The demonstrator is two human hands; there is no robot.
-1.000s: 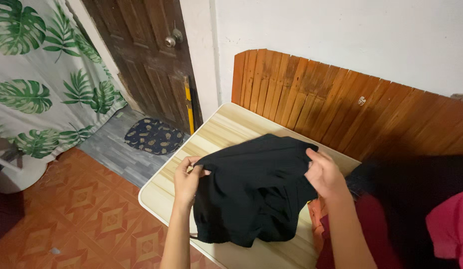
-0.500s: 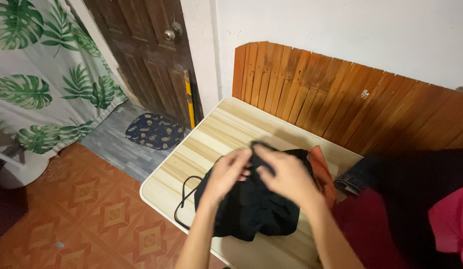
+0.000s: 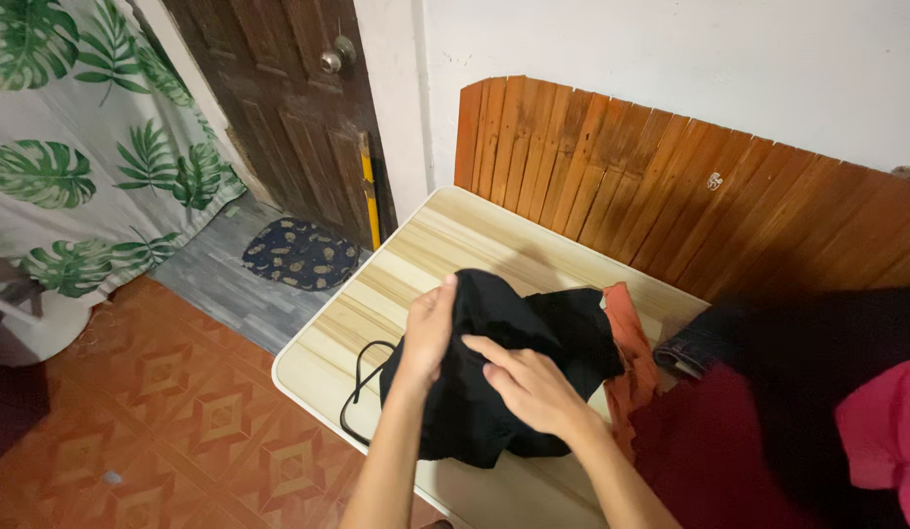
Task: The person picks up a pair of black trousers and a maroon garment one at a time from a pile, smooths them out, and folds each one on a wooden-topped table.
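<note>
1. My left hand [image 3: 430, 331] grips the upper edge of the black garment [image 3: 504, 377], fingers curled shut over a fold.
2. My right hand [image 3: 528, 387] lies flat on the cloth, fingers [image 3: 486, 348] straight and close together, pressing it down.
3. The garment sits bunched on the surface [image 3: 445, 245], beside an orange cloth [image 3: 626, 343].
</note>
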